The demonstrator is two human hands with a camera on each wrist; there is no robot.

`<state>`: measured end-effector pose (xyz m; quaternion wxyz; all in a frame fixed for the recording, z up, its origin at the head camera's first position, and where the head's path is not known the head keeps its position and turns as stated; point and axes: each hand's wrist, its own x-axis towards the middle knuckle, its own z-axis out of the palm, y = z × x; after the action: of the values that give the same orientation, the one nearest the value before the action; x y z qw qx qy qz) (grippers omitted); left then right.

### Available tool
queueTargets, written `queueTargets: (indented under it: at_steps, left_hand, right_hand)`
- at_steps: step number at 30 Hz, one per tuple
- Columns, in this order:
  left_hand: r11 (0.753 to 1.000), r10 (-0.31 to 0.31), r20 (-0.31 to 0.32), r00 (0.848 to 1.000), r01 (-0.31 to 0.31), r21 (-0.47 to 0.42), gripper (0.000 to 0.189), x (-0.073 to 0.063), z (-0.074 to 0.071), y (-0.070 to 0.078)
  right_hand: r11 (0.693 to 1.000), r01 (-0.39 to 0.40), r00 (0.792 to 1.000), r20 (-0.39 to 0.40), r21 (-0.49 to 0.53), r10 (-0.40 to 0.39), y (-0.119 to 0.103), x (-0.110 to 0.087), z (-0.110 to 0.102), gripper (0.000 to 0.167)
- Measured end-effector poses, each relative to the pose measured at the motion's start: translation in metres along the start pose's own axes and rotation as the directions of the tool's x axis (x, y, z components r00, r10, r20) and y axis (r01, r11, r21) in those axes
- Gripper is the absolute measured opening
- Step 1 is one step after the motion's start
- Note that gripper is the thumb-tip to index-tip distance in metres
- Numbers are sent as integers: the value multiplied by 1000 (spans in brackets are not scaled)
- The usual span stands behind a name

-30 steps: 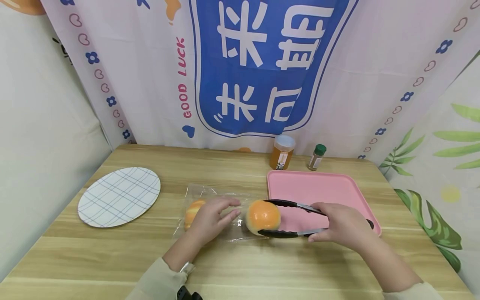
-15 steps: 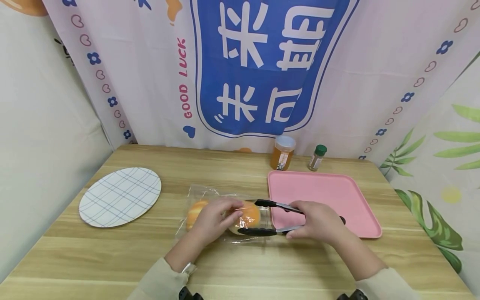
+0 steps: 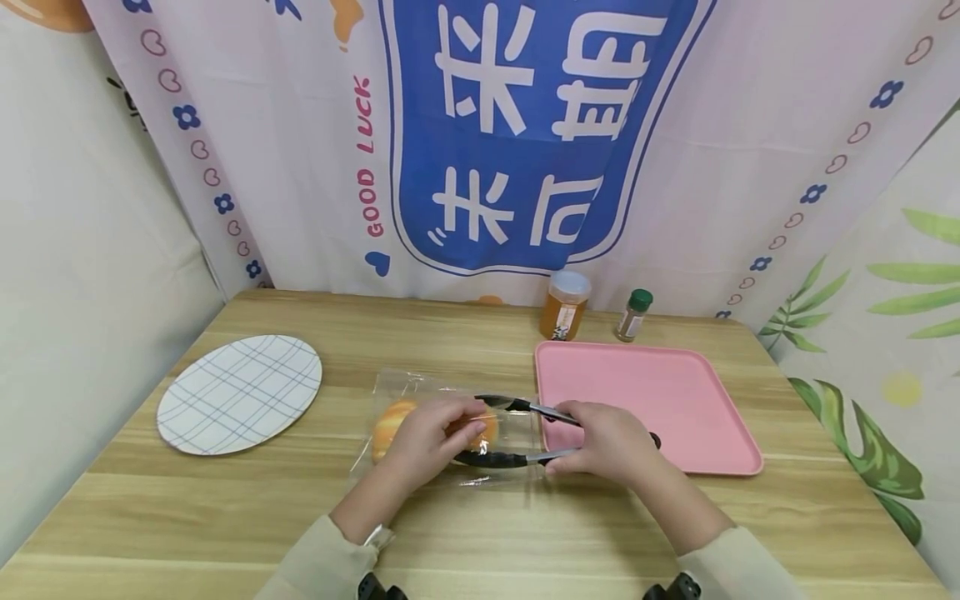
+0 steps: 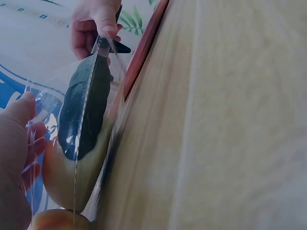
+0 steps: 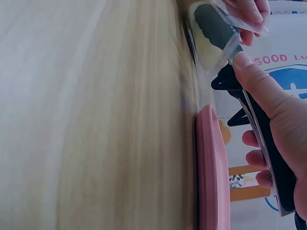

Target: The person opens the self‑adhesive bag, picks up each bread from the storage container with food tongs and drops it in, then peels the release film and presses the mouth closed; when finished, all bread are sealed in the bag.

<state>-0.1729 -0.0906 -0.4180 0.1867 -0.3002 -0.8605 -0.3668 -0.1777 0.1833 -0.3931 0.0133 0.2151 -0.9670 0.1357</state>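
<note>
My right hand (image 3: 611, 442) grips black-and-metal food tongs (image 3: 495, 460) around their arms. The tong heads reach into a clear plastic bag (image 3: 517, 429), either side of a round golden bun (image 4: 60, 177). Another bread bun (image 3: 390, 423), with pale stripes, lies deeper in the bag, touching or nearly touching the first in the left wrist view. My left hand (image 3: 431, 437) is over the bag, fingers and thumb curled about its film; the left wrist view has the film running between thumb and fingers. This hand hides part of both buns in the head view.
A pink tray (image 3: 637, 383) lies right of the bag, partly under the right hand. Behind it stand an orange jar (image 3: 564, 308) with a pale lid and a green-capped shaker (image 3: 633, 315). A white checked oval plate (image 3: 240, 394) lies on the left.
My right hand has moved left with the tongs, bringing the bun from the bag's right end deeper into it, beneath my left hand. The left hand stays nearly in place.
</note>
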Motion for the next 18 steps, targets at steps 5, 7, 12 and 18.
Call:
queueTargets:
  at_steps: [5, 7, 12, 18]
  left_hand:
    - [999, -37, 21, 999, 38, -20, 19, 0, 1, 0]
    - [998, -57, 42, 997, 59, -25, 19, 0, 2, -1]
    - [995, -94, 79, 992, 96, -20, 18, 0, 4, -1]
    - [992, -120, 99, 988, 122, -12, 15, 0, 4, -1]
  right_hand:
    - [1000, -8, 1000, 8, -13, 8, -1, 2, 2, 82]
    - [1000, -10, 1000, 12, -16, 10, -2, 2, 2, 83]
    - [1000, -9, 1000, 22, -29, 10, -2, 1, 0, 85]
    - [999, -11, 1000, 6, -30, 11, 2, -4, -6, 82]
